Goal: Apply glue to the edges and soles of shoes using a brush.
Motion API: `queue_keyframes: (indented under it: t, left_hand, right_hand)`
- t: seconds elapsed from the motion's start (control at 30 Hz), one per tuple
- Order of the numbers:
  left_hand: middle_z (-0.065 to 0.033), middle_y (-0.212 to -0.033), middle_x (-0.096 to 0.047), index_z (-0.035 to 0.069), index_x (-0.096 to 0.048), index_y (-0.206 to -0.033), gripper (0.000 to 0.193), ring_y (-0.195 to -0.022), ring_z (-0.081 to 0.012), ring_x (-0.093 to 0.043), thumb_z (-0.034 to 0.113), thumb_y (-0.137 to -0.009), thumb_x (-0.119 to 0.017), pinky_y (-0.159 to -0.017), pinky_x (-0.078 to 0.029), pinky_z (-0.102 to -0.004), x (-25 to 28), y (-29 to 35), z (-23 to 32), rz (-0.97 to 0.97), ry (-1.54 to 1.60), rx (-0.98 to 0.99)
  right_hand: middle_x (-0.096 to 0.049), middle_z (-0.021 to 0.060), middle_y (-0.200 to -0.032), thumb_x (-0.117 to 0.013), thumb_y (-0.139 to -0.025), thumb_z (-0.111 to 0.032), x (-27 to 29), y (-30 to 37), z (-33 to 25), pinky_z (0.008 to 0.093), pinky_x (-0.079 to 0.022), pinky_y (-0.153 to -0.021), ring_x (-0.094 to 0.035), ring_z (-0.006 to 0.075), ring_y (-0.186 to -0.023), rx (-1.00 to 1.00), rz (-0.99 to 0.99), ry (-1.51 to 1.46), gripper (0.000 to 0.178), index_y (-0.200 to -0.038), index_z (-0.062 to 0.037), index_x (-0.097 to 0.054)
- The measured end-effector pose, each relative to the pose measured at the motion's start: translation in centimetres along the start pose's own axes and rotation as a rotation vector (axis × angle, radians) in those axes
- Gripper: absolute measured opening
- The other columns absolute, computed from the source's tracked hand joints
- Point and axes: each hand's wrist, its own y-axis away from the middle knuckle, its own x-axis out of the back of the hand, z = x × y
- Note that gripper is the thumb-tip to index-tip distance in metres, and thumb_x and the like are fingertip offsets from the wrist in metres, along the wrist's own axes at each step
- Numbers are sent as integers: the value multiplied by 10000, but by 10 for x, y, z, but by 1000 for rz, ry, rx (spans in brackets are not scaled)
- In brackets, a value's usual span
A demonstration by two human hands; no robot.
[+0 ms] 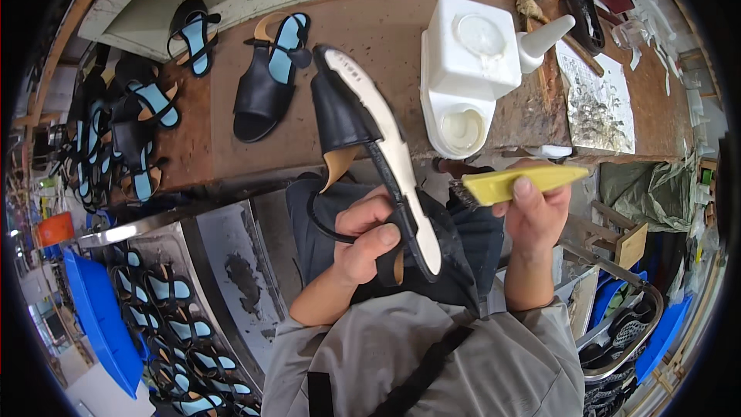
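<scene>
My left hand (pixel 367 235) is closed around the heel part and strap of a black sandal (pixel 343 120), tilted so that its pale underside faces right. A thin black strap loops over that hand. In my right hand (pixel 534 212) I grip a brush (pixel 532 183) with a yellow handle; its dark bristles point left, apart from the sandal. On the bench just beyond lies another black sandal (pixel 266 93) with a light blue insole. A white plastic glue dispenser (pixel 475 54) with an open round cup at its front stands between and beyond my hands.
The brown bench (pixel 363 19) runs across in front of me. More sandals (pixel 139 120) crowd its left end, and several others fill a rack (pixel 181 316) at lower left beside a blue bin (pixel 100 316). A stained paper sheet (pixel 598 104) lies at right. A metal-framed basket (pixel 625 324) stands lower right.
</scene>
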Motion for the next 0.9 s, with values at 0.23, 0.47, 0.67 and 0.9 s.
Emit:
queue_keyframes:
  t: [0.23, 0.47, 0.67, 0.9]
  left_hand:
    - [-161, -881, -572, -15, -493, -694, 236, -777, -213, -524, 170, -835, -537, -712, -404, -332, -15, 10, 21, -121, -31, -61]
    - [-159, -891, -576, -21, -519, -705, 239, -804, -221, -533, 177, -836, -540, -745, -410, -349, -26, 26, 32, -90, -14, -73]
    - [-192, -925, -591, -21, -538, -717, 242, -834, -245, -572, 200, -815, -556, -808, -419, -399, -37, 32, 37, -38, 31, -69]
    - [-175, -904, -577, -33, -540, -702, 215, -890, -252, -539, 138, -829, -515, -974, -326, -503, -46, 38, 41, -32, 53, -116]
  right_hand:
    - [-647, 158, -751, -658, -758, -42, -25, 23, 2, 307, -481, -588, -635, 242, -660, 395, -276, 177, 156, -874, 53, -614]
    - [-650, 165, -759, -664, -738, -23, -28, 50, -7, 298, -469, -537, -638, 236, -639, 489, -291, 239, 156, -859, 62, -616]
    - [-649, 177, -762, -675, -712, -13, -23, 62, -13, 287, -469, -523, -641, 237, -642, 588, -338, 253, 165, -843, 68, -615]
    - [-652, 163, -772, -698, -670, -3, -21, 72, -20, 286, -469, -518, -638, 236, -641, 698, -378, 305, 195, -843, 45, -622]
